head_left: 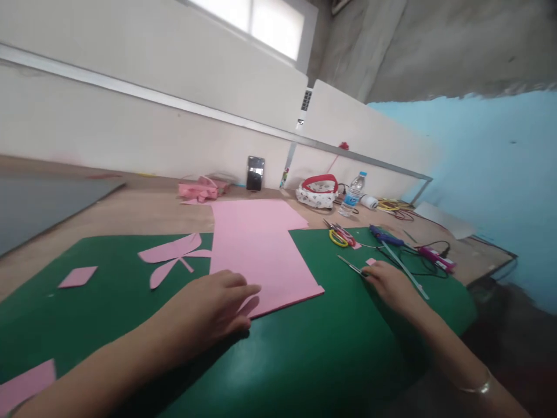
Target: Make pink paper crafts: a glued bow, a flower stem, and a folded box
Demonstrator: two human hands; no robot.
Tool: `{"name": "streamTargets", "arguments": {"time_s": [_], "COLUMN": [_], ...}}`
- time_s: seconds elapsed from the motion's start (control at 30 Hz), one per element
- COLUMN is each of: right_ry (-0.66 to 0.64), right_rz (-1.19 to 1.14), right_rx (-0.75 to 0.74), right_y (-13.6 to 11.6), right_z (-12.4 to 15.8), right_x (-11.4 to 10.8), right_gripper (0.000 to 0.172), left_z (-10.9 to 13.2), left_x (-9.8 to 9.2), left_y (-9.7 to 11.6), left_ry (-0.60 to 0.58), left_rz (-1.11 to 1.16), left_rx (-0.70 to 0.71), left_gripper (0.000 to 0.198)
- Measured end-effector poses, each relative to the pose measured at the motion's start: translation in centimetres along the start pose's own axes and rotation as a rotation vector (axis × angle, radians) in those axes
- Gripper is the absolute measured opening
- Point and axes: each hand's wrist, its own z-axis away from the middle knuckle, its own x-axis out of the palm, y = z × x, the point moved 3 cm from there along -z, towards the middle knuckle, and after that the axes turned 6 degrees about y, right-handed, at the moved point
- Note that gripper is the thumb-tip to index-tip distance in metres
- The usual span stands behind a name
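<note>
Apparently positioning flat pink sheet (261, 241); left hand (221, 302) half-open there, grip unclear; right hand (389, 284) pinching slim silvery tool (350, 265); next needs steadying.

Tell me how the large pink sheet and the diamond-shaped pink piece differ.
The large pink sheet is far bigger than the diamond-shaped pink piece. The sheet reaches past the green mat onto the table; the piece lies wholly on the mat. The left hand is at the sheet; no hand is at the piece. Both are pink.
</note>
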Motion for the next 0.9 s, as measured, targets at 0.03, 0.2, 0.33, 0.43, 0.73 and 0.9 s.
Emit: {"name": "streamTargets", "arguments": {"time_s": [0.03,0.2,0.33,0.43,0.73,0.9], "right_ry": [-0.014,-0.162,-0.515,-0.576,-0.485,-0.373], "right_rz": [-0.002,-0.165,-0.318,-0.318,-0.393,-0.534], "right_rx": [-0.009,-0.216,-0.462,-0.506,-0.439,-0.356], "right_y": [-0.1,-7.5,-12.6,-13.4,-12.9,-12.2], "right_z": [-0.1,-2.0,-4.2,-5.5,-5.8,-6.0], "right_x": [0.3,0.6,0.5,1.1,2.7,2.6], "right_gripper": [0.025,0.022,0.015,0.012,0.017,0.015], "left_z": [-0.1,-0.1,0.0,0.2,0.5,1.2], "left_x": [0.3,1.8,2.6,2.9,2.1,1.3], "left_y": [0.1,-0.3,-1.3,-1.6,-2.9,-4.3], "left_ry": [0.000,0.102,0.162,0.230,0.422,0.520], "left_rz": [-0.032,-0.081,-0.098,-0.101,-0.036,-0.172], "left_rx": [0.008,0.092,0.142,0.145,0.028,-0.052], "left_gripper": [0.030,0.027,0.026,0.026,0.032,0.028]}}
